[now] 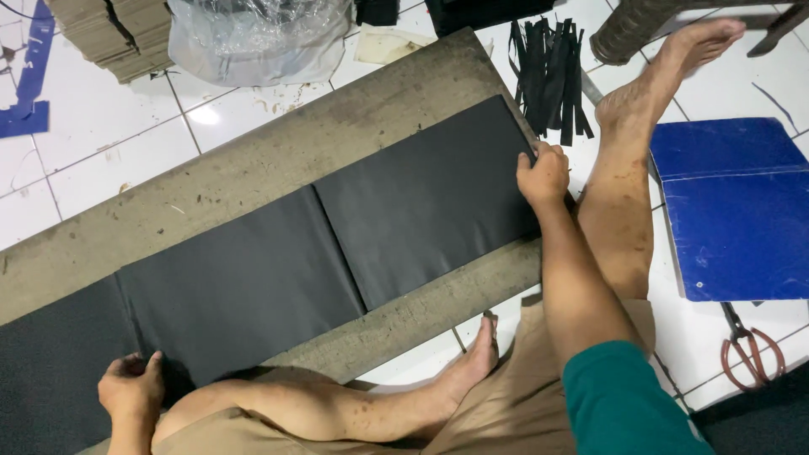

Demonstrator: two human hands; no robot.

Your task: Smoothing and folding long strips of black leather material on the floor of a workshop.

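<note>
Got 3 black sheets [337, 244] laid flat along the grey board [211, 181], left hand [131, 388] and right hand [543, 175] just pressing edges, gripping nothing, offcut strips [548, 72] already piled.

Bright, even overhead light, soft glare on the white floor tiles [93, 135], sharp focus, slight wide-angle stretch at edges.

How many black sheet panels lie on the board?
3: one at the right end under the right hand, panel; one in the middle; one at the left edge, cut off by the frame, near the left hand.
</note>
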